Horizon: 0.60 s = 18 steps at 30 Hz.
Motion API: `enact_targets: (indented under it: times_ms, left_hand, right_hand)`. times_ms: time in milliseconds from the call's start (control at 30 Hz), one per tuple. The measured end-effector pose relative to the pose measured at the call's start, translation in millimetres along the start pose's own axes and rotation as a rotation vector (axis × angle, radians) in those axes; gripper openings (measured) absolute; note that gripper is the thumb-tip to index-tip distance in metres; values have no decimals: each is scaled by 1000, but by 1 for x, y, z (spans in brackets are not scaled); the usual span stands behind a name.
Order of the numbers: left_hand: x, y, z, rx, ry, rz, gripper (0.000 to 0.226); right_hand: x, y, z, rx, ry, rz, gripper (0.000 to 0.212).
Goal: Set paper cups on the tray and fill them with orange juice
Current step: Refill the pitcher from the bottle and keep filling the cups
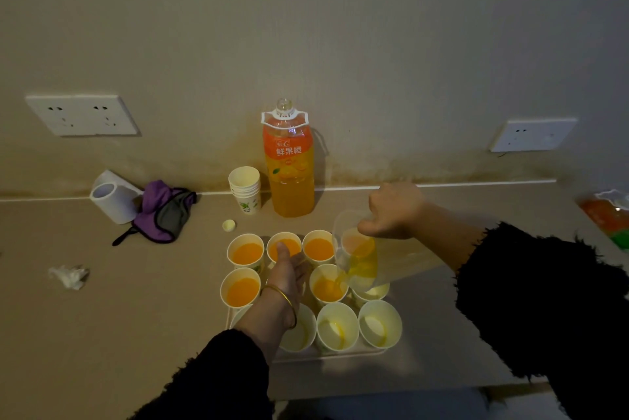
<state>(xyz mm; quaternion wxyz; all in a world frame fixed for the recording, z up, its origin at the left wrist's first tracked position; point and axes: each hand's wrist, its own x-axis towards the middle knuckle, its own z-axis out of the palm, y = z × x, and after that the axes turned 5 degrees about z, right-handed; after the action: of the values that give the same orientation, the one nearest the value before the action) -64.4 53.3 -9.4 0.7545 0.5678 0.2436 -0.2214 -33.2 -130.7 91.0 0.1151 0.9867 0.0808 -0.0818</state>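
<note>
A white tray point(340, 352) on the counter holds several paper cups. The three in the back row point(245, 252) and one at the middle left point(240, 290) are full of orange juice. My right hand point(394, 212) grips a clear pitcher point(357, 259), tilted, and juice runs from it into the middle-row cup point(328, 287). The front cups point(337, 326) hold only a trace of liquid. My left hand point(289, 270) lies with straight fingers over the centre of the tray and hides the cup beneath it.
An uncapped orange juice bottle point(289, 164) stands by the wall with a stack of spare cups point(245, 190) beside it and its cap point(228, 225) on the counter. To the left are a white roll point(112, 201), a purple cloth point(163, 212) and a crumpled tissue point(69, 276).
</note>
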Motion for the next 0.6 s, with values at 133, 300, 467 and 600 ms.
enact_targets:
  times_ms: [133, 300, 467, 600]
  left_hand:
    - [1, -1, -1, 3, 8, 1, 73]
    - [0, 0, 0, 5, -2, 1, 73]
    - [0, 0, 0, -3, -6, 2, 73]
    - [0, 0, 0, 2, -9, 6, 72]
  right_hand:
    - [0, 0, 0, 12, -4, 6, 45]
    - [0, 0, 0, 19, 3, -2, 46]
    - [0, -1, 0, 7, 9, 1, 46]
    - [0, -2, 1, -2, 17, 7, 46]
